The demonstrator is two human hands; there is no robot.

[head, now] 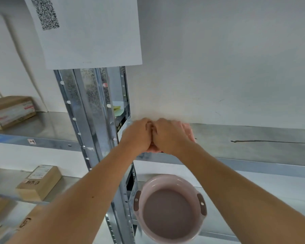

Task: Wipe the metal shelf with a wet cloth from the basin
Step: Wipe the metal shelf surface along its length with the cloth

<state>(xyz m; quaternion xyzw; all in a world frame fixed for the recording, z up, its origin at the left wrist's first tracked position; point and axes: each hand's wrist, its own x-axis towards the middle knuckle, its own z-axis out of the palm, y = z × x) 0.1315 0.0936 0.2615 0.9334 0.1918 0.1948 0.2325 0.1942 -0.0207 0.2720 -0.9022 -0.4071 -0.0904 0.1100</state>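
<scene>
Both hands [152, 135] press cloth [187, 131] on shelf [245, 136], basin [169, 208] below.

Shelf [245, 136]: right of the post [88, 120], against the wall.
Hands: left hand [137, 136] and right hand [167, 136] touching side by side, on the shelf's left end.
Cloth [187, 131]: on the shelf, under the hands, showing to the right of the right hand.
Basin [169, 208]: on the lower shelf, below the hands, just right of the post.
Boxes: one [11, 111] on the left shelf, another [39, 182] on the level below, both left of the post.
Paper [88, 30]: on the wall above the post.
</scene>
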